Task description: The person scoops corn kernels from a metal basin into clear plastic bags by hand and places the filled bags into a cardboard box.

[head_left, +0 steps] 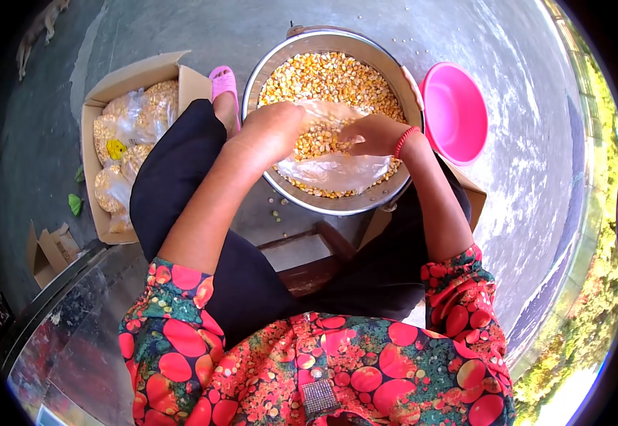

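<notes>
A large round metal pot (251, 89) between my knees holds loose yellow and white corn kernels (323, 74). A clear plastic bag (337, 170) lies over the corn, its mouth spread, with kernels inside. My left hand (275, 129) is closed on the bag's edge at the left; its fingertips are partly hidden. My right hand (376, 135), with a red bracelet (404, 142) at the wrist, is at the right of the bag's mouth, close to the kernels. Its fingers are bent and slightly apart.
A cardboard box (90, 131) at the left holds several filled corn bags (138, 117). A pink basin (458, 113) stands against the pot's right side. Another cardboard box (469, 195) is partly hidden by my right leg. A dog (37, 32) lies at the far upper left.
</notes>
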Motion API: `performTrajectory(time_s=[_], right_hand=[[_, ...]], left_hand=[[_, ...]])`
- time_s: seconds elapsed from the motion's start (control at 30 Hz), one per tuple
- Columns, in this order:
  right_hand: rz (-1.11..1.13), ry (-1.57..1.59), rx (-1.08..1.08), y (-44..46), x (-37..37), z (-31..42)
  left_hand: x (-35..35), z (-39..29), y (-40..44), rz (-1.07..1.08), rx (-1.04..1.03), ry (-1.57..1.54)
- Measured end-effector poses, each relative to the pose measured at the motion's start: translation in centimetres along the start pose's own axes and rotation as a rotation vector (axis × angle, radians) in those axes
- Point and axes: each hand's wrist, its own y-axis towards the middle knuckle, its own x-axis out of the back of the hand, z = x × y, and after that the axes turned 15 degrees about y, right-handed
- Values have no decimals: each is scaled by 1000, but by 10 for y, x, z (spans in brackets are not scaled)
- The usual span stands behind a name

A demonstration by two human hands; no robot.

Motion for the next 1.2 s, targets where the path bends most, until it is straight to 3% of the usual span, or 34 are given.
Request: performTrajectory(time_s=[0.07,0.1,0.27,0.37,0.47,0.53,0.6,0.67,0.7,0.73,0.8,0.83,0.87,0.93,1.0,1.07,1.1,1.17,1.2], right_hand=[[13,-18,-279,-12,7,3],[-61,-82,-127,-10,-1,-29],[-228,-62,-11,-35,15,-46],[-161,9,-105,-41,24,-13],[-9,125,-98,-28,16,-19],[63,18,-3,-18,8,-18],[67,149,97,-25,10,-3],[-16,511,225,-30,15,15],[16,308,218,-23,12,-5],[13,310,216,-21,10,-9],[150,-215,-114,-19,8,-12],[73,-56,47,-21,7,-18],[77,-59,48,-21,9,-21],[-170,388,65,-31,23,1],[-498,590,60,-28,32,-1],[-747,319,165,-7,38,-41],[-751,320,168,4,38,-54],[-918,-160,152,21,35,-75],[-850,-106,117,29,29,-77]], left_hand=[[9,2,-7,-174,6,-51],[8,7,-9,-165,10,-92],[22,9,-17,-139,43,-169],[24,19,-22,-143,33,-234],[23,25,-23,-163,19,-228],[24,20,-21,-99,9,-144],[27,11,-25,-88,-17,-75],[28,8,-25,-78,-13,-72],[22,13,-20,-88,-11,-87],[21,13,-20,-87,-16,-86],[22,13,-20,-58,-12,-80],[22,10,-20,-59,-10,-81],[23,6,-21,-25,-39,-74],[21,-1,-19,14,-67,-68],[16,-5,-15,70,-159,-63],[16,-7,-16,87,-162,-46],[14,-7,-15,97,-163,-38],[13,-7,-13,107,-162,-27],[12,-7,-13,113,-191,-48]])
